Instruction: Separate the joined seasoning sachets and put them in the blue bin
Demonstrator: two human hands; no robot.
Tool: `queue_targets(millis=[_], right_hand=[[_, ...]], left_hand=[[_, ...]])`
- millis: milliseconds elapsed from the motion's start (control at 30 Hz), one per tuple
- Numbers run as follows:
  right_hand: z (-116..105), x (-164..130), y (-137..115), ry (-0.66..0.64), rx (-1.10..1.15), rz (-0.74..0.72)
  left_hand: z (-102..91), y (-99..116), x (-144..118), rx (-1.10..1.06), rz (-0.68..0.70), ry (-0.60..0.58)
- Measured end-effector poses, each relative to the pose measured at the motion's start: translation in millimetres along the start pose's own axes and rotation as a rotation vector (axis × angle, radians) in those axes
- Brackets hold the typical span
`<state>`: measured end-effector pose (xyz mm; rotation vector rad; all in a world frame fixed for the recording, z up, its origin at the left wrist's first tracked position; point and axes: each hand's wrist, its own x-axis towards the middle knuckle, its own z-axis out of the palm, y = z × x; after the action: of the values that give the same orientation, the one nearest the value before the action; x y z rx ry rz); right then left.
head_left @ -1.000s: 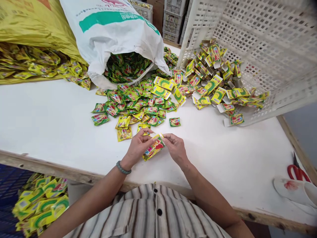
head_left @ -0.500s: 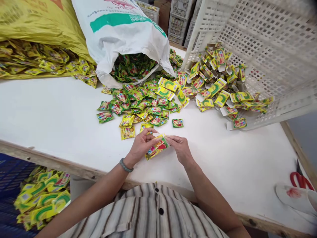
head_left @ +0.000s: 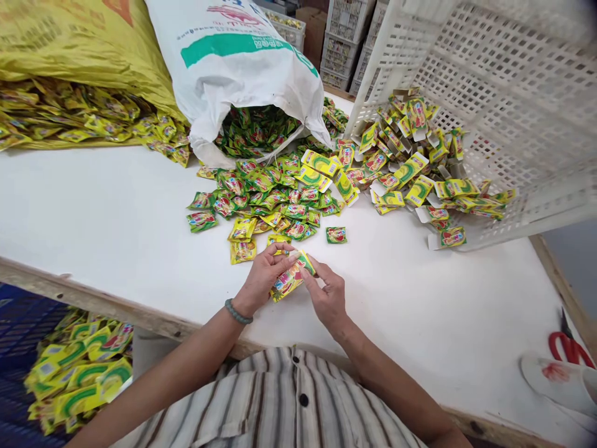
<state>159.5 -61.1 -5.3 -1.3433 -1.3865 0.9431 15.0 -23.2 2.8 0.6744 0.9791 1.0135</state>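
Note:
Between my two hands, a small yellow and green printed box [head_left: 288, 284] tilts above the white table. My left hand [head_left: 263, 274] is closed on its upper left side, thumb on the front. With its thumb on the printed face and fingers behind the top end, my right hand [head_left: 328, 292] also grips the box. Just beyond my fingers lie yellow sachets [head_left: 243, 251] and a pile of green sachets [head_left: 256, 186]. A single green sachet [head_left: 336, 235] lies apart, to the right of the pile.
A white sack [head_left: 252, 74] spills green sachets; a yellow bag [head_left: 93, 43] spills yellow ones. Open flat boxes [head_left: 410, 168] heap from a tipped white crate [head_left: 494, 112]. Red scissors [head_left: 569, 348] and a cup [head_left: 555, 376] sit right. A blue crate [head_left: 18, 348] holds filled boxes below left.
My right hand has shifted from the box's top edge onto its front, thumb now pressing the printed face. The left hand keeps its hold. The view has moved slightly.

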Motion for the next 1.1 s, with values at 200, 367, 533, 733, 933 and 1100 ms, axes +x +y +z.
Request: queue_targets(millis=[200, 367, 533, 733, 933, 1100], right_hand=[[5, 2, 5, -0.003, -0.046, -0.067], [6, 4, 7, -0.098, -0.005, -0.009], [-19, 45, 22, -0.01, 0.048, 0.051], [-121, 171, 38, 0.533, -0.439, 0.03], [-191, 245, 52, 0.507, -0.588, 0.178], [-149, 241, 67, 0.276, -0.609, 0.186]], left_hand=[[-1.9, 1, 0, 0.019, -0.044, -0.04], [-6.7, 2, 0, 0.02, -0.103, 0.029], [-4.4, 0, 5, 0.103, -0.142, 0.069], [-2.0, -2, 10, 0.246, -0.097, 0.087], [-0.6, -5, 9, 0.254, -0.122, 0.036], [-1.9, -3, 11, 0.262, -0.165, -0.024]])
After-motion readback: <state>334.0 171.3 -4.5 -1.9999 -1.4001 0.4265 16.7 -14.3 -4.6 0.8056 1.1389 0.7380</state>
